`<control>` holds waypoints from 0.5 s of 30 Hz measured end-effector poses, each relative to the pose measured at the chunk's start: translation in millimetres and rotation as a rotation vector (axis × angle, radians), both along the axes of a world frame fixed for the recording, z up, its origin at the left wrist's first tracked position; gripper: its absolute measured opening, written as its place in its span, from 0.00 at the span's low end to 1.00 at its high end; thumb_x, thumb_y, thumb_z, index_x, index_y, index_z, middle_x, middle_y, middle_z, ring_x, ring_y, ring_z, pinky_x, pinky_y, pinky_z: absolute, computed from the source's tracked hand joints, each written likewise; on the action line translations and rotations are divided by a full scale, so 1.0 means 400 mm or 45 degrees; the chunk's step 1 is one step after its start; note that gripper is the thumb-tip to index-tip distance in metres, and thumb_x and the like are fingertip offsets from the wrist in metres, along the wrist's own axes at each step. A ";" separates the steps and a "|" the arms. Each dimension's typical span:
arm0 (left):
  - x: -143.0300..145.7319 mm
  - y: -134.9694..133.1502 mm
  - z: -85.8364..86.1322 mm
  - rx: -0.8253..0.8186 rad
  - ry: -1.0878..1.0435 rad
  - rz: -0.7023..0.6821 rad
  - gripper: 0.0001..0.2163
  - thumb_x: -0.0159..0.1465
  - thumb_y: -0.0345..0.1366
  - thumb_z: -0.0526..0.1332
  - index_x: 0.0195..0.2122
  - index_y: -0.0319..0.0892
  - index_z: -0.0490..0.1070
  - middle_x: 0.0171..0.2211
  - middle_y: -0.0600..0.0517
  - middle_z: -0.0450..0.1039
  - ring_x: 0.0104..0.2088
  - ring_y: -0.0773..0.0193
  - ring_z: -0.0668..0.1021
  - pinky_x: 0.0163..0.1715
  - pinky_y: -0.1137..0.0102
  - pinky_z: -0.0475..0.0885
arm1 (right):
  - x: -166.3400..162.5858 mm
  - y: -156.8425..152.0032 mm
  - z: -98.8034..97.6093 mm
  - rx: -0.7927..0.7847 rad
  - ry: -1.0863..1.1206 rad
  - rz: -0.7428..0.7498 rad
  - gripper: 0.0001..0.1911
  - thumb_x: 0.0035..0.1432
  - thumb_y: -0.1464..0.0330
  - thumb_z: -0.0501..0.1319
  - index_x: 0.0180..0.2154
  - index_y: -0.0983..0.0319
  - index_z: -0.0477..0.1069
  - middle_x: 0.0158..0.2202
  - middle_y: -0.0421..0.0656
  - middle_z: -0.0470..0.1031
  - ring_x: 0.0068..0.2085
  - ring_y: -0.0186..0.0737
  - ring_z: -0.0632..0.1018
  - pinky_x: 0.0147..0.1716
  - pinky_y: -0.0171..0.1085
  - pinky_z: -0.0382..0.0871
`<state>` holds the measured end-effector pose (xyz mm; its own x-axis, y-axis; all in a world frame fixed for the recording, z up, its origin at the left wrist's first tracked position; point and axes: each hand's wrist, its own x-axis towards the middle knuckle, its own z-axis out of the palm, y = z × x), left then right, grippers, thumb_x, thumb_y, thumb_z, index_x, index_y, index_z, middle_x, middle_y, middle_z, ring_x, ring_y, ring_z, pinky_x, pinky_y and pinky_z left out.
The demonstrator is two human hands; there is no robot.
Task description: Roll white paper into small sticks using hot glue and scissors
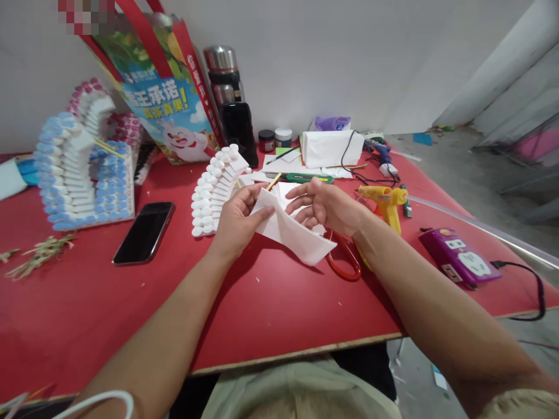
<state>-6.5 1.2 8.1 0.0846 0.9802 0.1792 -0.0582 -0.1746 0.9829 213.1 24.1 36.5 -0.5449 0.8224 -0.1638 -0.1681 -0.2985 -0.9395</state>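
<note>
Above the red table, both my hands hold a white paper sheet that curves down to the right. My left hand pinches its upper left edge, thumb on top. My right hand grips the sheet's top from the right with bent fingers. Just behind my left hand lies a white arched model made of cotton swabs. A thin yellow stick pokes out between my hands.
A black phone lies at the left. A blue swab model stands behind it, beside a printed shopping bag and a flask. Red scissors, a yellow glue gun and a purple power strip sit right.
</note>
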 end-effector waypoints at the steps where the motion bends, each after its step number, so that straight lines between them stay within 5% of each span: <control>1: 0.001 -0.001 0.001 0.012 0.027 -0.022 0.23 0.58 0.37 0.72 0.54 0.42 0.74 0.48 0.47 0.80 0.48 0.57 0.81 0.48 0.64 0.77 | -0.006 -0.005 -0.003 0.045 -0.064 0.017 0.25 0.52 0.52 0.72 0.44 0.61 0.77 0.38 0.46 0.81 0.31 0.39 0.80 0.25 0.33 0.73; 7: 0.003 -0.012 0.016 0.076 0.154 -0.073 0.22 0.60 0.36 0.71 0.56 0.41 0.73 0.42 0.49 0.78 0.41 0.61 0.81 0.41 0.67 0.79 | -0.029 -0.024 -0.034 0.203 -0.269 -0.072 0.10 0.50 0.68 0.70 0.37 0.62 0.78 0.29 0.41 0.80 0.27 0.37 0.78 0.25 0.34 0.71; 11: -0.009 -0.015 0.028 0.163 0.148 0.026 0.20 0.64 0.39 0.68 0.56 0.41 0.72 0.39 0.49 0.79 0.35 0.61 0.82 0.40 0.64 0.81 | -0.021 -0.004 -0.029 0.131 -0.132 -0.458 0.07 0.47 0.69 0.68 0.32 0.62 0.77 0.26 0.41 0.79 0.24 0.37 0.76 0.23 0.35 0.71; 15: 0.001 -0.028 0.045 0.221 0.317 -0.088 0.17 0.71 0.45 0.60 0.56 0.41 0.72 0.47 0.44 0.81 0.46 0.56 0.83 0.50 0.59 0.78 | -0.003 0.015 -0.014 0.097 0.000 -0.793 0.05 0.44 0.70 0.68 0.27 0.62 0.74 0.22 0.40 0.77 0.23 0.37 0.75 0.23 0.35 0.70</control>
<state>-6.2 -10.0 26.2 0.2123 0.9271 0.3088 0.1632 -0.3452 0.9242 211.9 30.3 30.7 0.0402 0.9950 -0.0919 -0.2888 -0.0764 -0.9543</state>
